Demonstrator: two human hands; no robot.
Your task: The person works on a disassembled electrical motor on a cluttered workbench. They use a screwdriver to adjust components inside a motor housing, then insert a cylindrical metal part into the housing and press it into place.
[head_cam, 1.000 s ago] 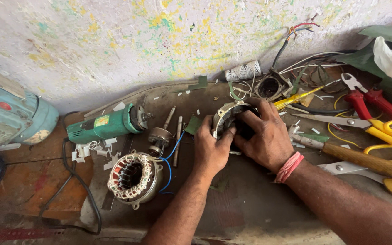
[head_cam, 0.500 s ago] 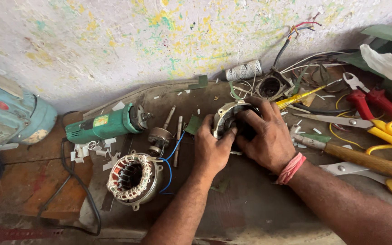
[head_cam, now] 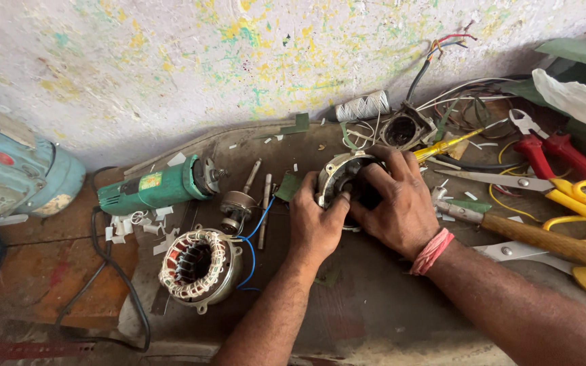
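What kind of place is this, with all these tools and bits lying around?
Probably a small motor or power-tool repair workshop. A wound stator lies on the worn bench, beside a green angle grinder, and both hands work on a round metal motor part.

the left hand point(head_cam: 315, 224) and right hand point(head_cam: 396, 207) clasp a dull grey metal motor housing point(head_cam: 339, 177), scuffed and matt. near the bench's point(head_cam: 374, 318) front left edge a stator point(head_cam: 194, 266) shows pale cloth-bound windings in a metal ring. the grinder point(head_cam: 154, 190) has matt green plastic. the bench is rough and grimy. at its right edge, scissors point(head_cam: 564, 190) have glossy yellow plastic handles and bright steel blades, and the hammer point(head_cam: 544, 238) has a smooth wood handle. the wall point(head_cam: 171, 68) is rough speckled plaster.
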